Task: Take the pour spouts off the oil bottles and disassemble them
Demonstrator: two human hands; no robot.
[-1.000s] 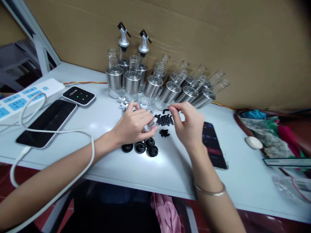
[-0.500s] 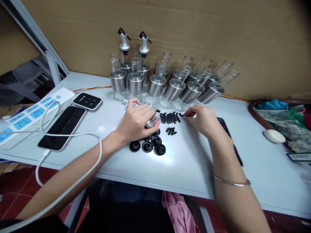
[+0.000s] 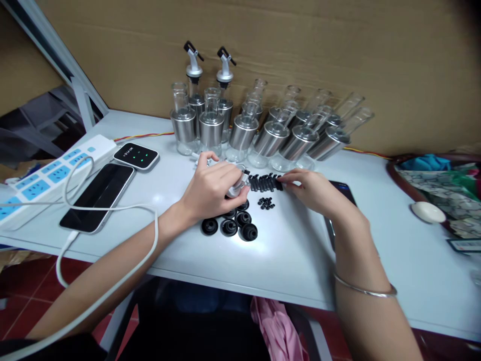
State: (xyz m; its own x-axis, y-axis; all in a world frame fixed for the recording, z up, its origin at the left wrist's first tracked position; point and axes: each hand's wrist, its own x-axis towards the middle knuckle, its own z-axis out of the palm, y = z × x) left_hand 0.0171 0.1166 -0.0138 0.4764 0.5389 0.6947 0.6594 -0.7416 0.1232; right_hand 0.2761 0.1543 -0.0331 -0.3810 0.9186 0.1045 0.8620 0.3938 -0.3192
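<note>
My left hand [image 3: 214,188] is closed around a silver pourer spout [image 3: 236,189], with most of it hidden by the fingers. My right hand [image 3: 313,193] reaches to the right end of a row of small black levers [image 3: 263,183], its fingertips closed on the black lever [image 3: 279,184] lying there. Just below that row is a small cluster of black caps [image 3: 266,203]. Several round black stoppers [image 3: 229,227] lie on the table below my left hand. More silver pourer parts [image 3: 197,158] show partly behind my left hand.
Several glass bottles with metal sleeves [image 3: 244,133] stand along the back; two carry fitted pourers [image 3: 225,65]. Left are a power strip [image 3: 45,175], a phone [image 3: 97,198], a Wi-Fi device [image 3: 136,156] and a white cable [image 3: 156,225]. Another phone [image 3: 341,190], a white oval object [image 3: 428,212] and a basket [image 3: 398,178] lie right.
My right hand has shifted slightly left and brought the black lever it held down to the end of the row. My left hand keeps the spout in place.
</note>
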